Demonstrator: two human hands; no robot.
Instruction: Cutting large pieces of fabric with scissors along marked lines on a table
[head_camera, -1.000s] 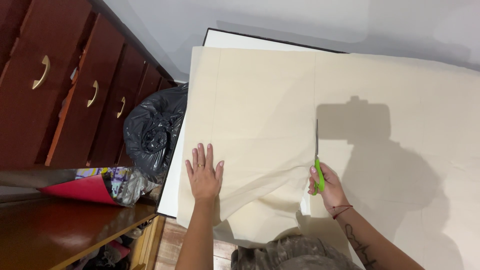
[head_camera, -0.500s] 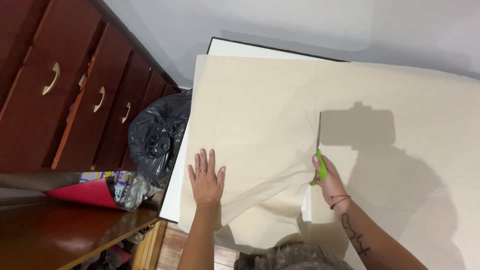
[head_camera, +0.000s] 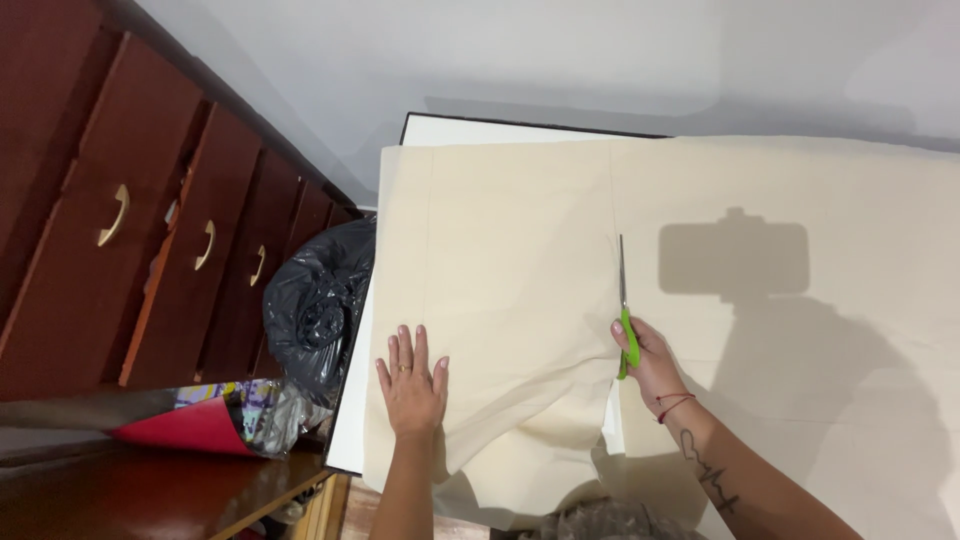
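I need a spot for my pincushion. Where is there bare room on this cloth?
The cream cloth lies bare between its far edge and the left hand, and right of the scissors. The near edge by both hands is crowded; the right hand grips the scissors.

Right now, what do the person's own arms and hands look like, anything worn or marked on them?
Both forearms are bare, no sleeves. The left hand wears a ring on one finger. The right hand has a thin red string bracelet at the wrist, and a dark script-like tattoo runs along the forearm.
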